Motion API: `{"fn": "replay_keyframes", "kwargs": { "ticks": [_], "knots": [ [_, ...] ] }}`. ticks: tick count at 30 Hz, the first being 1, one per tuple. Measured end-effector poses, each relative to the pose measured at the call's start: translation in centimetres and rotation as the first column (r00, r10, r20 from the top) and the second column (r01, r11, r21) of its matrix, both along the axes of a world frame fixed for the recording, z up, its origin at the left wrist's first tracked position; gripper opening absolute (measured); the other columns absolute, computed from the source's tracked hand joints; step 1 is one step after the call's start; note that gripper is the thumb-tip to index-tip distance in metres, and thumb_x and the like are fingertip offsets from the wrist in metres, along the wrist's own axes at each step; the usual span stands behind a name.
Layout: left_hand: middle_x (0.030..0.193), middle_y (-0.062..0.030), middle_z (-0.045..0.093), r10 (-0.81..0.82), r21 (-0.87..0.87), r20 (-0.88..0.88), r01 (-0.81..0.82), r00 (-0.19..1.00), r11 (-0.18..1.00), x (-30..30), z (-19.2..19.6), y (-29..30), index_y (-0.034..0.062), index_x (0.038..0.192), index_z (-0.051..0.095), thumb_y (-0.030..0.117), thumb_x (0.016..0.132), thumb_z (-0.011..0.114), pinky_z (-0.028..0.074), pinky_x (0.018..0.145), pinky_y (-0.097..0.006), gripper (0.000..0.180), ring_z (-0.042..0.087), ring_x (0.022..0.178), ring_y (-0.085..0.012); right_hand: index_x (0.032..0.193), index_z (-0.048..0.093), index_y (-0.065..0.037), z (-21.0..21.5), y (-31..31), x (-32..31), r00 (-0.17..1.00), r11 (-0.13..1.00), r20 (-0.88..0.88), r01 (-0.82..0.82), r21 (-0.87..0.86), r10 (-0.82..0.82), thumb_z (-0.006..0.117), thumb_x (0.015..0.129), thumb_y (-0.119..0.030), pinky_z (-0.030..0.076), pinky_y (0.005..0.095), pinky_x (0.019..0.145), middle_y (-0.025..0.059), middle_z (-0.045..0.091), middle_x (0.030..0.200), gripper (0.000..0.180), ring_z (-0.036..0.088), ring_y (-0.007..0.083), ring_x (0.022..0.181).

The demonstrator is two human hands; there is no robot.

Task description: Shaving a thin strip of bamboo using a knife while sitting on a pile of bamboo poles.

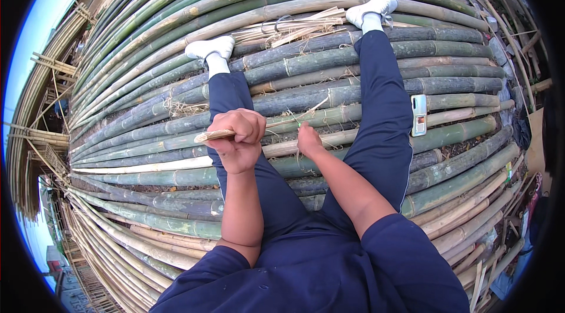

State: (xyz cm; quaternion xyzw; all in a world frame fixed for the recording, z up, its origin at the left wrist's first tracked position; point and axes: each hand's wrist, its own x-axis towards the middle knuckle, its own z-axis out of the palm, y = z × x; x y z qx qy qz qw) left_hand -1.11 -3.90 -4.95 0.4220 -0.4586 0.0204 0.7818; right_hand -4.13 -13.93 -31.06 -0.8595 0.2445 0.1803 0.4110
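My left hand [238, 136] is closed in a fist around a split bamboo piece [213, 135], whose pale cut end sticks out to the left of the fingers. The rest of that piece is mostly hidden by the hand. To its right, my right hand [309, 140] is closed on a small knife [292, 116] with a thin blade and a bit of green at the handle. The blade points up and left, away from me. Curled bamboo shavings [318, 105] lie just beyond the knife, on the poles between my legs.
I sit on a broad bed of green and grey bamboo poles [159, 179], legs stretched apart. A bundle of split bamboo strips [294, 27] lies between my white shoes. A phone [418, 115] rests beside my right leg. More shavings [179, 107] lie left of my left leg.
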Motion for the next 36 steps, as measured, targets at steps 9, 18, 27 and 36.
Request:
{"fn": "replay_keyframes", "kwargs": {
  "ticks": [9, 18, 27, 36],
  "knots": [
    [0.048, 0.0041, 0.02, 0.047, 0.004, -0.001, -0.047, 0.999, 0.999, -0.4, -0.3, -0.1, 0.0122, 0.063, 0.025, 0.058, 0.096, 0.03, 0.015, 0.034, -0.023, 0.056, 0.016, 0.035, -0.0071, 0.111, 0.045, 0.003, -0.2, -0.4, 0.3, 1.0, 0.999, 0.004, -0.014, -0.048, 0.015, 0.048, 0.095, -0.016, 0.049, 0.0474, 0.088, 0.0258, 0.06, 0.112, 0.026, 0.058, 0.0401, 0.106],
    [0.048, 0.0044, 0.02, 0.057, 0.042, 0.022, -0.058, 0.998, 0.997, -1.2, -0.1, -1.1, 0.0118, 0.064, 0.026, 0.059, 0.095, 0.032, 0.014, 0.035, -0.024, 0.057, 0.016, 0.036, -0.0067, 0.11, 0.049, 0.003, 0.1, -1.0, 1.0, 0.996, 0.992, -0.015, -0.085, -0.092, 0.084, 0.049, 0.088, -0.002, 0.052, 0.0448, 0.087, 0.0251, 0.062, 0.109, 0.022, 0.062, 0.0371, 0.104],
    [0.049, 0.0044, 0.019, 0.103, 0.08, -0.005, -0.102, 0.995, 0.992, -2.0, -0.2, -1.3, 0.0121, 0.065, 0.027, 0.062, 0.093, 0.033, 0.014, 0.038, -0.025, 0.058, 0.013, 0.039, -0.0075, 0.109, 0.049, 0.006, -0.1, -1.4, 1.6, 0.998, 0.995, -0.003, -0.068, -0.079, 0.068, 0.05, 0.087, -0.001, 0.052, 0.0445, 0.087, 0.0263, 0.063, 0.107, 0.023, 0.062, 0.0378, 0.104],
    [0.047, 0.0041, 0.017, 0.207, 0.03, -0.134, -0.205, 0.969, 0.978, -1.0, -0.7, -0.2, 0.0132, 0.066, 0.026, 0.066, 0.093, 0.027, 0.011, 0.037, -0.025, 0.059, 0.01, 0.039, -0.0073, 0.109, 0.048, 0.006, 0.4, 0.0, -0.1, 0.997, 0.996, 0.005, -0.072, -0.042, 0.073, 0.049, 0.086, -0.001, 0.049, 0.0448, 0.089, 0.0272, 0.062, 0.108, 0.024, 0.061, 0.0385, 0.103]
  ]
}}
